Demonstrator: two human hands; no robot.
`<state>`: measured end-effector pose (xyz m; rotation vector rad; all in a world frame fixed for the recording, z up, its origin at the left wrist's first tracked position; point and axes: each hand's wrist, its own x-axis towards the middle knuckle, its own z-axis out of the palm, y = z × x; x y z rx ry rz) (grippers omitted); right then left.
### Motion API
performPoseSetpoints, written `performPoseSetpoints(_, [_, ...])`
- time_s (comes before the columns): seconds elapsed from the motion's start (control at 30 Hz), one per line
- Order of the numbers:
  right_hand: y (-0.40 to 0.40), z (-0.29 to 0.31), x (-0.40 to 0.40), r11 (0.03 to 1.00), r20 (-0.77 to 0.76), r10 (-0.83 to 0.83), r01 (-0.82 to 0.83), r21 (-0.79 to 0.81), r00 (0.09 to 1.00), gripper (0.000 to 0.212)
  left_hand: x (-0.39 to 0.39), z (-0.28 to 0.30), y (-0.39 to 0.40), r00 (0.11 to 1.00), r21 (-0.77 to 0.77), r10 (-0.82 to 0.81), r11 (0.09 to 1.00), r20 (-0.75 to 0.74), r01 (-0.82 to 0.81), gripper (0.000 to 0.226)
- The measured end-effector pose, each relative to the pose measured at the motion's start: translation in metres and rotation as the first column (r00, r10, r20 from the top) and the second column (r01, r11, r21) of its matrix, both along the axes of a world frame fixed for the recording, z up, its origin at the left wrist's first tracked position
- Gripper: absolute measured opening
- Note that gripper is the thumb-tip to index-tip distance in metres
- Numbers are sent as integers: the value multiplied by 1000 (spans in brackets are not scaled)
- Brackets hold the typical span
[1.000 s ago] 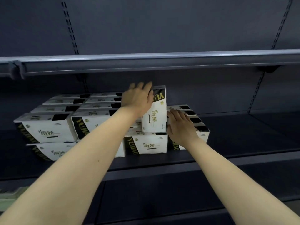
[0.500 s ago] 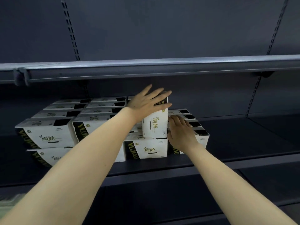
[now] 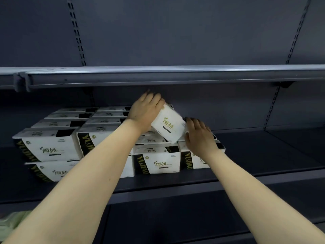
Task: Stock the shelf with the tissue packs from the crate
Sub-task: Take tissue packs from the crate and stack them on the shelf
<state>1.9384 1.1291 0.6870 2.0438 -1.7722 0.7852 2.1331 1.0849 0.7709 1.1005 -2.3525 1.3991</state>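
1. A dark shelving unit fills the view, its back panel (image 3: 175, 32) cut by slotted upright strips.
2. The upper shelf (image 3: 158, 76) crosses the full width as a grey metal edge, above both hands.
3. The lower shelf (image 3: 263, 152) holds all the stock; its right half is bare dark metal.
4. The stacked tissue packs (image 3: 51, 148) sit on the left and middle of that shelf, white with black-and-gold side panels. The two columns at the left are two layers high, with rows running back toward the panel. To their right, two front packs stand side by side in a single layer.
5. Both bare forearms reach in from the bottom corners toward the middle of the stock.
6. The tilted tissue pack (image 3: 168, 125) is above the single-layer packs, between the two hands, its printed face turned toward the camera and its lower right corner dipping toward the packs beneath.
7. The left hand (image 3: 145, 110) lies over the tilted pack's upper left end, fingers curled round its far edge, holding it.
8. The right hand (image 3: 199, 136) is at the pack's lower right corner, fingers bent against that edge; whether it grips or only steadies, I cannot tell.
9. A pale green thing (image 3: 12, 221) shows at the bottom left corner, too blurred to identify.
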Motion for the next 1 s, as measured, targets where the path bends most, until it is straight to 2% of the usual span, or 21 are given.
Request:
performPoseSetpoints(0.03, [-1, 5, -2, 1000, -1, -9, 9, -5, 1000, 53, 0, -5, 0, 996, 13, -5, 1000, -92, 6, 77])
performPoseSetpoints(0.1, [-3, 12, -7, 1000, -22, 9, -8, 24, 1000, 56, -4, -22, 1, 976, 131, 91, 989, -198, -65, 77])
performPoseSetpoints(0.17, [-3, 14, -10, 996, -33, 57, -55, 69, 998, 57, -7, -45, 1, 946, 239, 211, 959, -248, -152, 78])
performPoseSetpoints(0.27, [-4, 12, -9, 978, 15, 134, -135, 160, 991, 62, -12, -72, 0, 887, 296, 308, 932, -343, -209, 79])
performPoseSetpoints(0.4, [-14, 8, -3, 970, 24, 184, -185, 159, 983, 74, -15, -84, -1, 829, 370, 409, 889, -381, -269, 85])
performPoseSetpoints(0.53, [-22, 8, 3, 966, 45, 206, -210, 151, 978, 71, -14, -85, -5, 866, 356, 347, 909, -360, -216, 94])
performPoseSetpoints(0.7, [-31, 5, 9, 977, -17, 180, -177, 115, 984, 59, -15, -85, -9, 891, 374, 277, 918, -360, -134, 88])
performPoseSetpoints(1.0, [-51, 3, 10, 988, -28, 141, -139, 72, 990, 56, -21, -79, -37, 904, 394, 280, 908, -324, -140, 81])
